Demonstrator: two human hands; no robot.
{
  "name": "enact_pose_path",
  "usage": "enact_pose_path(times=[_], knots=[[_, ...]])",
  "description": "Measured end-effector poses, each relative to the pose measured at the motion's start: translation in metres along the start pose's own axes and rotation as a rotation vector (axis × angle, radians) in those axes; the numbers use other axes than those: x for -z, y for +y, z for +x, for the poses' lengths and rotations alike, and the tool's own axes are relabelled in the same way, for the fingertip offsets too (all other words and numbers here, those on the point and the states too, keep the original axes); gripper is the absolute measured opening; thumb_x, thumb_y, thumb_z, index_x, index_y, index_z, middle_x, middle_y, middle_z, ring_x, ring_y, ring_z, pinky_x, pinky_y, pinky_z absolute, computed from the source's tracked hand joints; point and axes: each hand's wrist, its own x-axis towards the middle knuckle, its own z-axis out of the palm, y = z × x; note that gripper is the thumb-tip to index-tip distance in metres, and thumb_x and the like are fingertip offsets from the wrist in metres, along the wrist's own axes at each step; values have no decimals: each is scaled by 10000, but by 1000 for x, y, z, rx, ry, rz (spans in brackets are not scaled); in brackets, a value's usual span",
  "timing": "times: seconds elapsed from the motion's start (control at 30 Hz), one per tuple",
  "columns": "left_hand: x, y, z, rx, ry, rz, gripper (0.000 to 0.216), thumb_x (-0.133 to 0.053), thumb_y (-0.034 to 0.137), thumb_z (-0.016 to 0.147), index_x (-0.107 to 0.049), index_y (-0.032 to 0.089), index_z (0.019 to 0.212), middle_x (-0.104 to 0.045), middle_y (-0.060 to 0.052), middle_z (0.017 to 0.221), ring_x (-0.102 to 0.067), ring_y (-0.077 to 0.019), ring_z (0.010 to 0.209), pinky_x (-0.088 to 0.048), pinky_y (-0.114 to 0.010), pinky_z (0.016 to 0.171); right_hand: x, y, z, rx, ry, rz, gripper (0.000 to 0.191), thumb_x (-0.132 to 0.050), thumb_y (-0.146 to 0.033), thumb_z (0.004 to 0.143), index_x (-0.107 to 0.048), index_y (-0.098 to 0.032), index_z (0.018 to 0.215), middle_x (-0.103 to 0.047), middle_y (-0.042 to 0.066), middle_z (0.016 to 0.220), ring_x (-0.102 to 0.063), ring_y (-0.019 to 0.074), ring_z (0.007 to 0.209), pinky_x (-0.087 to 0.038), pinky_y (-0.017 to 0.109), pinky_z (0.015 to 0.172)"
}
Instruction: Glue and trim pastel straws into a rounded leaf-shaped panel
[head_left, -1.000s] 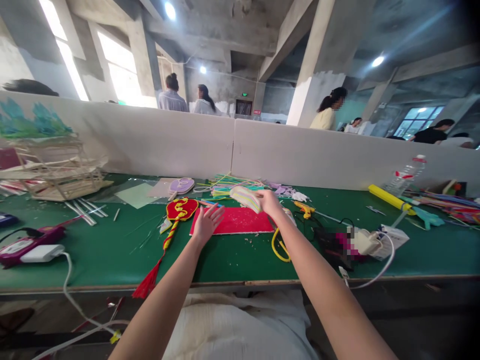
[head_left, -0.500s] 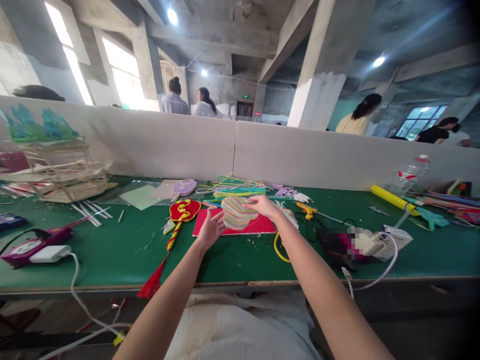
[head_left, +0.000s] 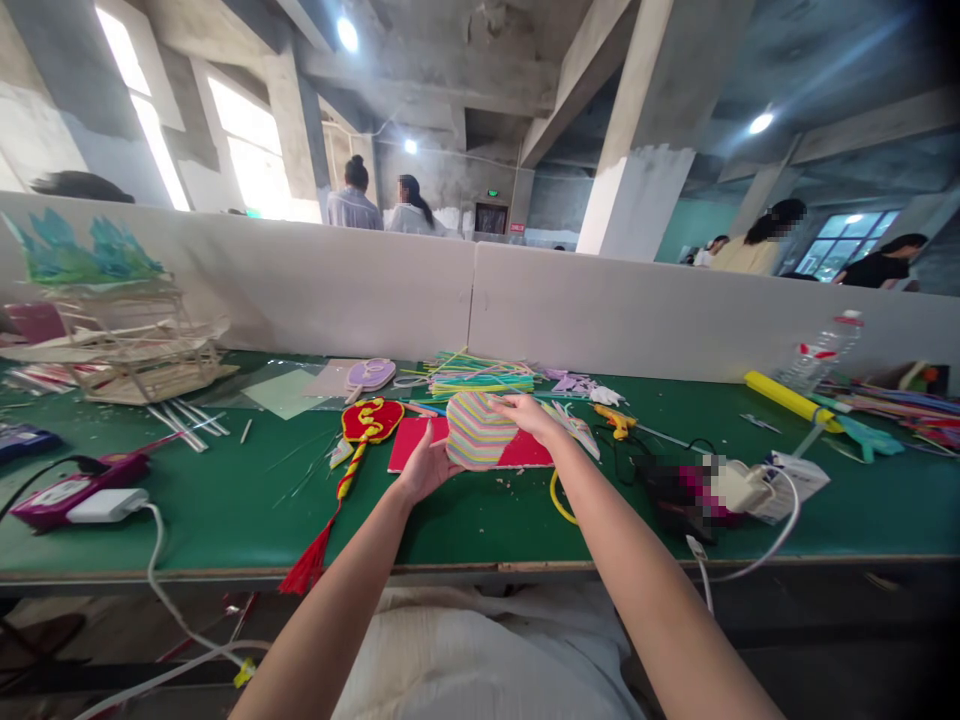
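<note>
A multicoloured zigzag-striped panel [head_left: 481, 436] with a scalloped outline is held up above a red rectangular board [head_left: 409, 444]. My right hand [head_left: 528, 416] pinches the panel's upper right edge. At its lower left edge, my left hand [head_left: 427, 468] supports it, thumb pointing up and clear of the surface, the other fingers partly behind the panel. Left of the board lies a red fan-shaped piece [head_left: 386, 420] with yellow trim, a wrapped handle and a red tassel [head_left: 307, 562]. Behind it is a purple fan-shaped piece [head_left: 371, 374].
Colourful fuzzy stems [head_left: 480, 380] are piled at the back. A yellow glue gun [head_left: 615, 422] and a yellow ring [head_left: 561, 498] lie to the right. Power strips [head_left: 82, 490] with cables, a stick-built model [head_left: 142, 340] and a bottle [head_left: 832, 350] also stand about. A white partition [head_left: 360, 290] runs behind.
The striped panel has turned to face me more squarely. My left hand has come in from beside it to its lower left edge. My right hand keeps its pinch.
</note>
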Motion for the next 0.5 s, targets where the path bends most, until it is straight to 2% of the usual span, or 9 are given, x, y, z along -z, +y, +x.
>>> enact_pose_path(times=[0.13,0.2,0.3,0.37,0.43,0.5], knots=[[2,-2,2,16,-29,55,768,-274,685,853,-627,62,1132,-674,-209,1115,-574,-334,1138,-375,-453,1005,-1,3,3,-16,5,66,528,-635,-601,712,-707,-175,1013,-703,51,1089,-602,224,1045,-431,375,942],[4,-4,3,4,-37,93,704,-352,666,847,-643,76,1097,-685,-201,1093,-586,-332,1125,-382,-455,1001,-1,5,3,-34,7,100,519,-638,-604,706,-712,-175,990,-709,49,1072,-605,228,1037,-434,391,941],[6,-8,4,-36,-25,140,399,-609,448,819,-676,97,997,-724,-162,991,-639,-294,1045,-398,-410,991,-2,7,4,-51,-6,168,495,-646,-589,709,-709,-185,987,-713,52,1062,-624,221,1018,-449,388,931],[6,-10,4,-58,-20,175,239,-709,277,762,-693,91,911,-740,-142,903,-674,-272,966,-413,-376,975,-4,9,3,-61,-22,219,482,-661,-574,706,-705,-187,990,-722,62,1032,-644,217,989,-472,377,908],[6,-11,3,-66,-22,199,204,-736,219,733,-699,78,875,-742,-146,859,-690,-270,916,-430,-367,955,-4,12,3,-74,-36,258,474,-675,-563,700,-705,-182,981,-729,74,999,-662,219,952,-492,372,883],[5,-11,2,-69,-26,209,231,-734,236,740,-701,68,894,-738,-161,857,-689,-281,917,-440,-377,944,-4,14,3,-85,-43,279,472,-675,-562,702,-705,-178,974,-732,82,989,-672,222,928,-504,375,869]])
